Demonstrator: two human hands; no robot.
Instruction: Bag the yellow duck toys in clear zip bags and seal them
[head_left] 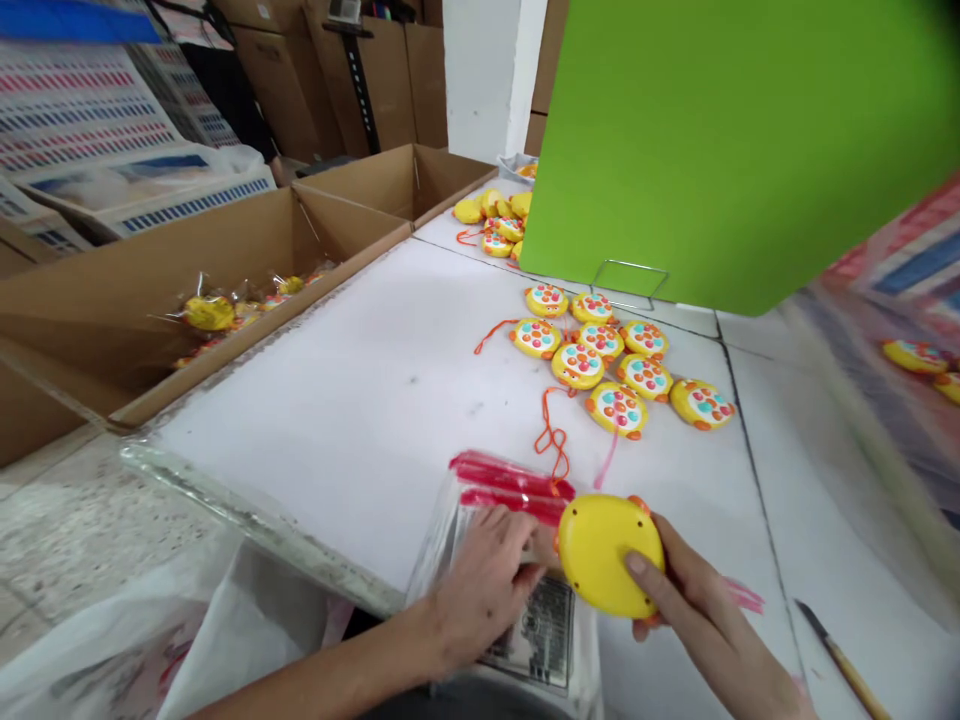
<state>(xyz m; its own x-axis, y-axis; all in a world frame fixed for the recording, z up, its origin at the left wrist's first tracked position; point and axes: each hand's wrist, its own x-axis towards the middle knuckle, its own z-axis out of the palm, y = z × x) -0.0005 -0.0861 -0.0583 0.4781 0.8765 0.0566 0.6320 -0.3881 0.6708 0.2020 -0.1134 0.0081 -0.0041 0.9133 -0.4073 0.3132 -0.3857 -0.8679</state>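
Note:
My right hand (686, 600) grips a yellow round toy (607, 553), its plain back facing up, at the near edge of the white table (352, 400). My left hand (484, 580) rests with bent fingers on a stack of clear plastic bags with red strips (510, 480), pinching at the top bag next to the toy. An orange cord (553, 435) runs from the toy's side toward the group of yellow toys with coloured buttons (600, 355) lying face up in the table's middle.
An open cardboard box (150, 300) at the left holds bagged toys. More yellow toys (495, 220) lie farther back. A green board (735, 140) stands on a wire stand at the right. A knife-like tool (840, 655) lies near the right front.

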